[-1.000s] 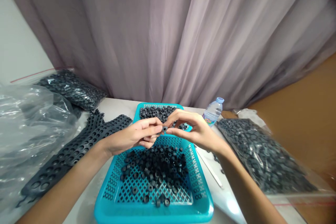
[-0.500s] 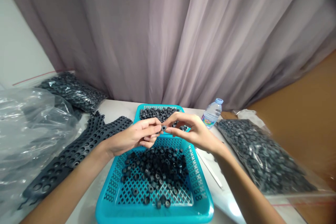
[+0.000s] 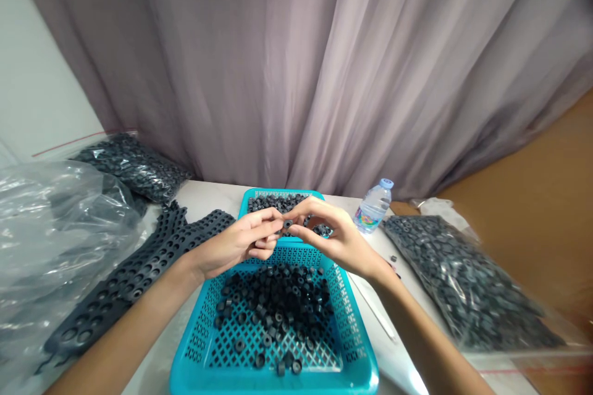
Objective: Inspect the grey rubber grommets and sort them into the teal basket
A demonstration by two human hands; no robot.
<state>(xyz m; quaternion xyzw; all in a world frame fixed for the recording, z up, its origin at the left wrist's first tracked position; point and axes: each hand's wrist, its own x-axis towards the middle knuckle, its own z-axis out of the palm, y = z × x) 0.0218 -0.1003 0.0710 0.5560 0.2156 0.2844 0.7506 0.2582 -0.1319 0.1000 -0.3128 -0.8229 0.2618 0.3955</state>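
Between the fingertips of both hands is a small black ring-shaped part [image 3: 288, 223]. My left hand [image 3: 250, 236] pinches it from the left. My right hand [image 3: 327, 228] reaches it from the right, thumb and forefinger curved around its edge. Both hands are above the far rim of a turquoise basket [image 3: 273, 381] that holds many loose black parts [image 3: 287, 296]. Behind them, a second turquoise basket [image 3: 282, 192] with more such parts is partly hidden by my hands.
At the left lie dark perforated sheets [image 3: 125, 278], clear plastic [image 3: 60, 216] and a filled bag [image 3: 139, 166]. A water bottle [image 3: 373, 205], a white strip [image 3: 375, 308] and a large bag of black parts [image 3: 467, 278] are at the right. A curtain [image 3: 278, 74] hangs behind.
The view has shifted slightly, so the table things appear a little lower. The fingers of my right hand have shifted slightly around the small part, which now shows more darkly.
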